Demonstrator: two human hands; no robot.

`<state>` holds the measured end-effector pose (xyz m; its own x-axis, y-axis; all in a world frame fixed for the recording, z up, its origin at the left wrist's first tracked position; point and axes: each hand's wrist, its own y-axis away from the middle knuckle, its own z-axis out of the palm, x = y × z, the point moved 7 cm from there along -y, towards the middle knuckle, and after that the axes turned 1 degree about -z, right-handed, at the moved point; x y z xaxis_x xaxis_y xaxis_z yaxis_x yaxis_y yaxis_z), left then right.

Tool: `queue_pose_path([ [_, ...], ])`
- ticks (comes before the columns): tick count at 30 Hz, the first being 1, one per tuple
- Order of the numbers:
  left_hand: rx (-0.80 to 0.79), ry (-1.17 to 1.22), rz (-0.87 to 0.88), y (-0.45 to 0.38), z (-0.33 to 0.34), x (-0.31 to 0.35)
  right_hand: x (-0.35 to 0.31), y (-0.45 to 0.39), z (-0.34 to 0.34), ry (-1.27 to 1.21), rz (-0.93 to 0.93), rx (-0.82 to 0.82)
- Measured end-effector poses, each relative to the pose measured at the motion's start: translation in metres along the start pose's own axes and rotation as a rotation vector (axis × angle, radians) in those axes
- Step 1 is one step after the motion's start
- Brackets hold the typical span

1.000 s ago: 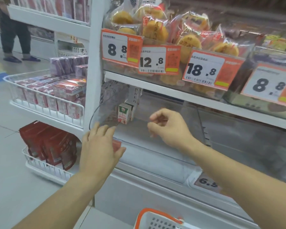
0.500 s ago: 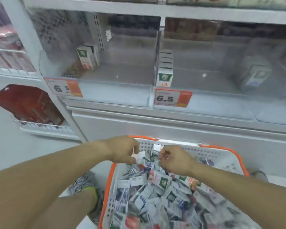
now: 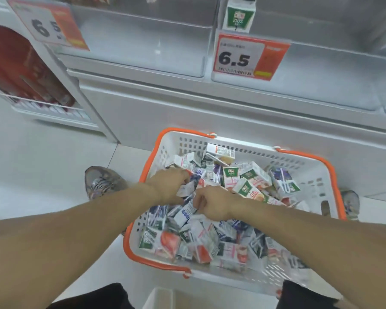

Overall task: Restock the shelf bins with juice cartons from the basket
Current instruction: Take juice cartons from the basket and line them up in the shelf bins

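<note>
Reaching: we have both forearms stretched forward and down from the bottom of the view into the basket on the floor.
Right hand: our right hand has its fingers curled down into the pile; they seem to close on a white carton with blue print, though the fingertips are hidden.
Left hand: our left hand lies just beside the right one, fingers bent round a small white carton at its fingertips.
Juice cartons: the loose cartons lie jumbled in the basket, tilted every way, green, red and purple labels mixed.
Basket: white plastic with an orange rim, standing between our shoes and touching or just short of the shelf base; we cannot tell which.
Shelf bins: above the base, two clear bins sit side by side, each with an orange price tag reading 6.5.
Far carton: one green-labelled carton stands upright in the right bin, behind its tag.
Left side: red packets rest in a white wire rack.
</note>
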<state>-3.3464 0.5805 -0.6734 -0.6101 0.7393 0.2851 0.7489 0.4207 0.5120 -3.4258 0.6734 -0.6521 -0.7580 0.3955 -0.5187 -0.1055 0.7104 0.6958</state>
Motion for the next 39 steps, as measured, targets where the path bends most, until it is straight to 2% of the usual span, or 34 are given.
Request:
queue_pose_path([
  [5, 0.094, 0.11, 0.005, 0.0, -0.01, -0.012, -0.004, 0.005, 0.009, 0.013, -0.006, -0.198],
  [9, 0.184, 0.272, -0.09, 0.007, -0.043, -0.016, -0.012, 0.012, 0.01, 0.07, -0.017, -0.324],
  [12, 0.1, 0.442, -0.118, 0.013, -0.066, -0.017, -0.015, 0.019, 0.014, 0.205, -0.021, -0.405],
  [14, 0.028, 0.507, -0.122, 0.023, -0.083, -0.015, -0.016, 0.019, 0.021, 0.249, -0.044, -0.363],
  [18, 0.005, 0.632, -0.147, 0.057, -0.126, -0.008, -0.023, 0.016, 0.019, 0.274, -0.065, -0.176],
  [23, -0.056, 0.805, -0.169, 0.097, -0.173, -0.008, -0.028, 0.021, 0.008, 0.27, -0.041, -0.168],
  [25, -0.036, 0.859, -0.192, 0.11, -0.191, -0.011, -0.026, 0.023, 0.01, 0.267, -0.042, -0.139],
  [30, 0.143, 1.116, -0.193, 0.117, -0.205, -0.018, -0.031, 0.034, 0.019, 0.233, -0.124, -0.007],
  [33, 0.21, 1.138, -0.197, 0.113, -0.208, -0.018, -0.039, 0.041, 0.024, 0.296, -0.204, 0.032],
  [36, 0.229, 1.175, -0.215, 0.11, -0.209, -0.012, -0.045, 0.044, 0.029, 0.33, -0.197, 0.059],
  [39, 0.182, 1.226, -0.208, 0.106, -0.203, -0.003, -0.044, 0.042, 0.025, 0.256, -0.12, 0.068],
])
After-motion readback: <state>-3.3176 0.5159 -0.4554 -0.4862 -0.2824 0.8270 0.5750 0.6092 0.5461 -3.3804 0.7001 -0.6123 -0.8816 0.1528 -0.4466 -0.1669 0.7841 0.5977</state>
